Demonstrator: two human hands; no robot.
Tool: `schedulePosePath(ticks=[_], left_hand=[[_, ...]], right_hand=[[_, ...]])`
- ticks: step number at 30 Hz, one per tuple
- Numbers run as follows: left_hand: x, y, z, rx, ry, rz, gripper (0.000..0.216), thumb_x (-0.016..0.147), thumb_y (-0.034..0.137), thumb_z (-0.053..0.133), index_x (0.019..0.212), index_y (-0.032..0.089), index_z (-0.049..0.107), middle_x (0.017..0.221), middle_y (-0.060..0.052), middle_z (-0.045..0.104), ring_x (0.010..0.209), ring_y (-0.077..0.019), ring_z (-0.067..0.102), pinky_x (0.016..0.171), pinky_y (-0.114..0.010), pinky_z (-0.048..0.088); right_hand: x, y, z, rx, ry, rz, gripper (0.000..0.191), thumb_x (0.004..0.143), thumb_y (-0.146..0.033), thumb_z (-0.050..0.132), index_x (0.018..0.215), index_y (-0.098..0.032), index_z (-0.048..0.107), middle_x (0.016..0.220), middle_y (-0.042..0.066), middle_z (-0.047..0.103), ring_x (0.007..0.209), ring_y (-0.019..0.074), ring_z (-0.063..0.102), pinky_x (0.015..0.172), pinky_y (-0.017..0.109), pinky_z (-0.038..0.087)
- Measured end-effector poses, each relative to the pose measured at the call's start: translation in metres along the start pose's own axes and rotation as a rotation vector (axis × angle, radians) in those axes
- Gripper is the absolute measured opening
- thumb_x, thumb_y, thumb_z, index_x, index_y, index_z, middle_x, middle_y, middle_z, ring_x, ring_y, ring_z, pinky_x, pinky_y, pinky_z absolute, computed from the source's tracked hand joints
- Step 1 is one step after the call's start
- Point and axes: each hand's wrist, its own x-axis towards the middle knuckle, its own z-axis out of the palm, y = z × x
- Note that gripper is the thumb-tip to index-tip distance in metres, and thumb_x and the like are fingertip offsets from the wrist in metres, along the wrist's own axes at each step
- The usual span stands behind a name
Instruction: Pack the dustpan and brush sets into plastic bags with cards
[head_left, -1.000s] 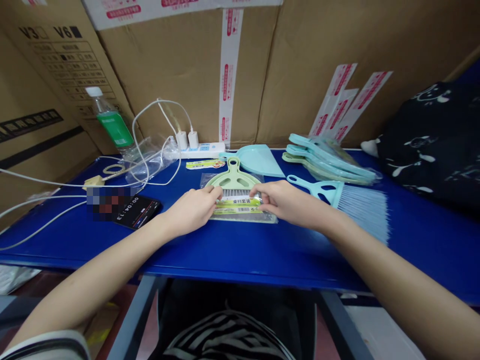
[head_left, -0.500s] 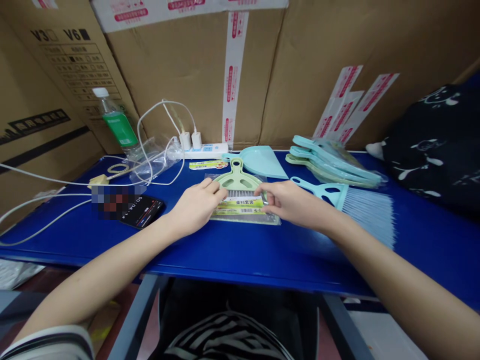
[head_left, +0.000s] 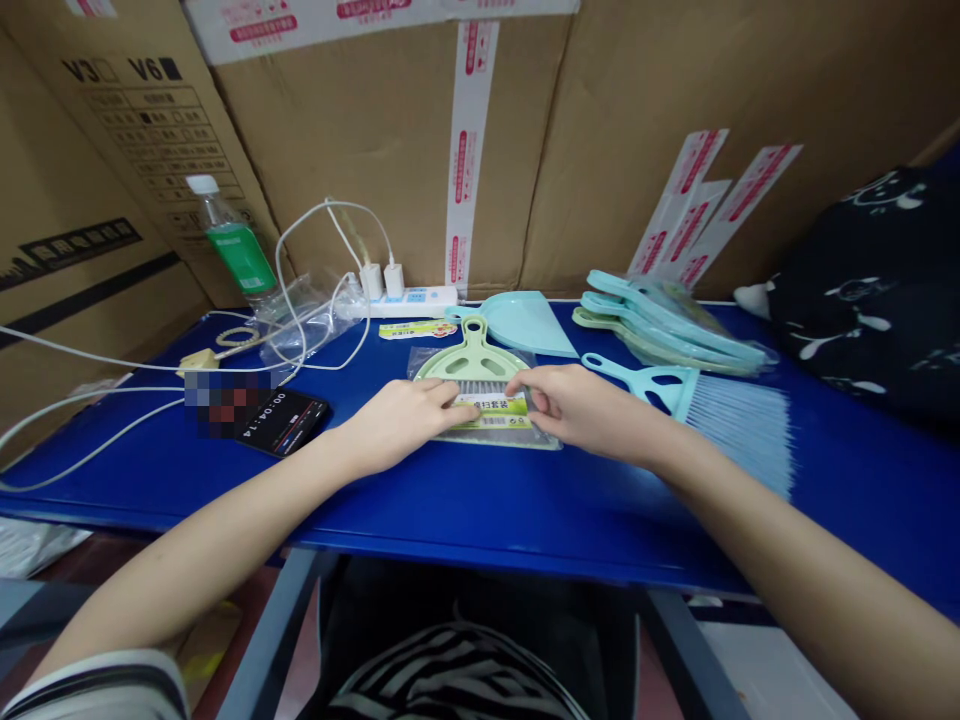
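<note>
Flat on the table in front of me lies a pale green hand brush (head_left: 474,350) with its dustpan, inside a clear plastic bag (head_left: 517,437). A yellow-green label (head_left: 499,406) lies across the grey bristles. My left hand (head_left: 401,415) rests on the bag's left side, fingers stretched out, the fingertips on the label. At the right edge, my right hand (head_left: 581,408) has curled fingers gripping the bag. Just right of that hand is a loose light blue brush (head_left: 667,390) with long bristles. Behind the bag lies a light blue dustpan (head_left: 525,322).
Several bagged dustpan sets (head_left: 667,320) are stacked at back right beside a dark patterned bag (head_left: 862,290). On the left are a phone (head_left: 289,422), white cables, a bottle (head_left: 240,250) and a power strip (head_left: 420,300). Cardboard (head_left: 375,130) walls the back.
My left hand has slid a little right and nearer, its fingers stretching over the label. My right hand stays at the bag's right edge, slightly shifted.
</note>
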Motion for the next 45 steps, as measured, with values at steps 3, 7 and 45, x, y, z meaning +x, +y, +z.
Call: schedulePosePath(ticks=[3,7,45], left_hand=[[0.001,0.0,0.001,0.005,-0.01,-0.002,0.041,0.092,0.008,0.039,0.125,0.027,0.056,0.091,-0.004,0.06,0.091,-0.0191,0.06,0.072,-0.027,0.049],[0.001,-0.001,0.002,0.013,-0.038,-0.008,0.044,0.092,0.007,0.038,0.129,0.025,0.054,0.091,-0.005,0.058,0.093,-0.021,0.06,0.074,-0.029,0.05],[-0.001,-0.003,0.005,-0.003,0.039,0.013,0.039,0.09,0.006,0.039,0.119,0.018,0.062,0.09,-0.006,0.06,0.087,-0.0189,0.063,0.074,-0.029,0.052]], right_hand=[[0.0,-0.002,-0.001,-0.042,0.005,-0.004,0.035,0.072,-0.001,0.047,0.098,-0.015,0.066,0.057,-0.003,0.051,0.05,0.0123,0.045,0.051,0.024,0.031],[-0.002,-0.006,-0.004,-0.106,-0.046,0.044,0.038,0.073,0.0,0.047,0.102,-0.015,0.067,0.061,0.0,0.055,0.056,0.0146,0.049,0.055,0.025,0.032],[0.001,-0.023,0.007,-0.387,0.004,-0.178,0.028,0.08,-0.006,0.05,0.091,-0.014,0.074,0.077,0.009,0.067,0.082,0.0225,0.06,0.071,0.032,0.036]])
